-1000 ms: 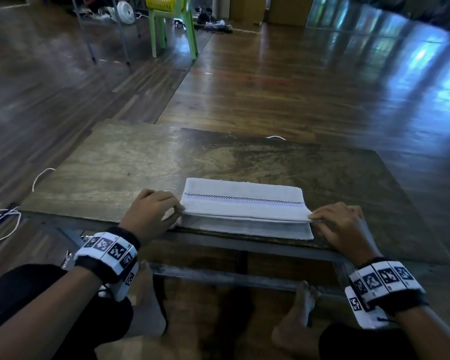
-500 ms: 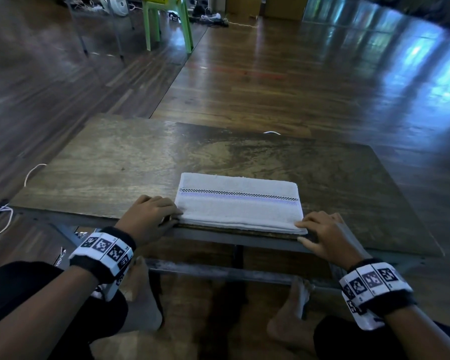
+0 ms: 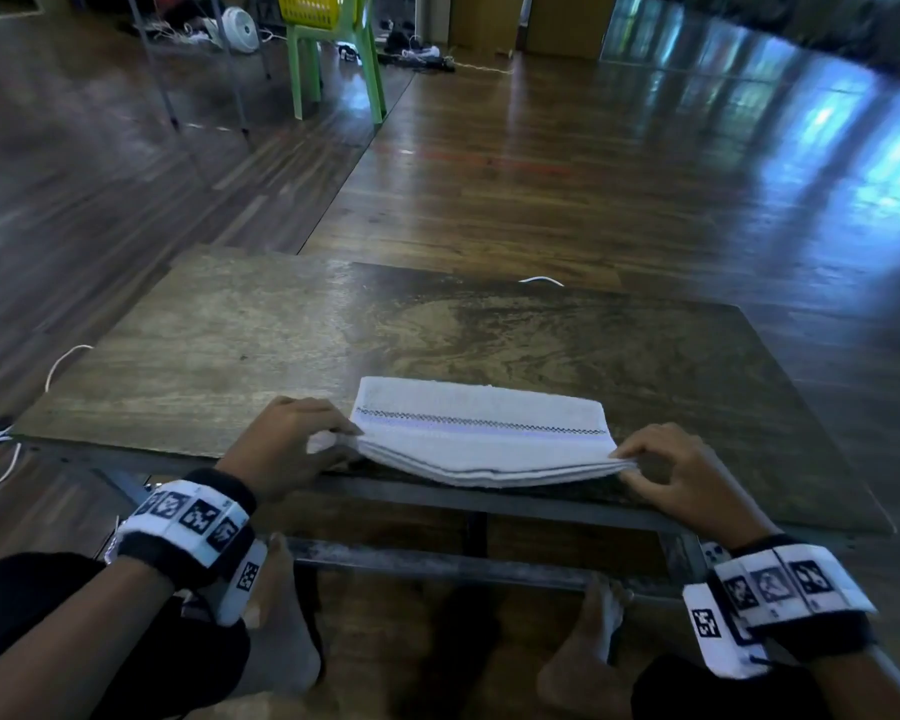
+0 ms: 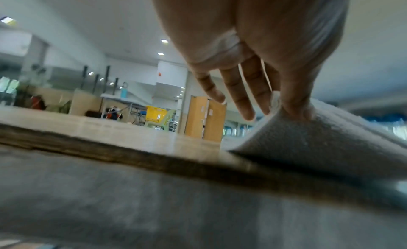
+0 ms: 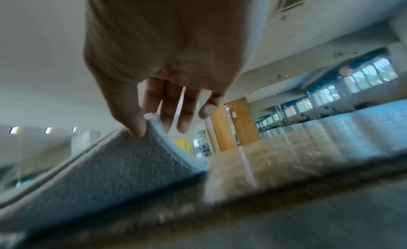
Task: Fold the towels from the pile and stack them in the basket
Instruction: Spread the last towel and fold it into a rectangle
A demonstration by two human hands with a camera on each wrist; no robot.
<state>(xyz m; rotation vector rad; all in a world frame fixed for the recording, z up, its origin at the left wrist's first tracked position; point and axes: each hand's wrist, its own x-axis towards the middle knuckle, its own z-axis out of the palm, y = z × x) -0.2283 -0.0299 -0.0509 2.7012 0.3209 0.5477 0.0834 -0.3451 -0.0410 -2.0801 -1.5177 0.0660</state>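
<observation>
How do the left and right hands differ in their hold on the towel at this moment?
The left hand grips the towel's near left corner, the right hand its near right corner. The left hand's knuckles hump over its corner, hiding the fingers in the head view; the right hand's fingers show, spread lower and flatter. In both wrist views the thumb presses under the lifted corner while other fingers hang free.

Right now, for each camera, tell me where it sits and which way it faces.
Head: worn high, facing forward and down at the table; shows left hand, right hand, both forearms, bare feet.
Left wrist: low at the table edge, looking along the left hand pinching the towel.
Right wrist: low, looking along the right hand pinching the towel's other end.
Shared: all three show the towel and yellow basket.
</observation>
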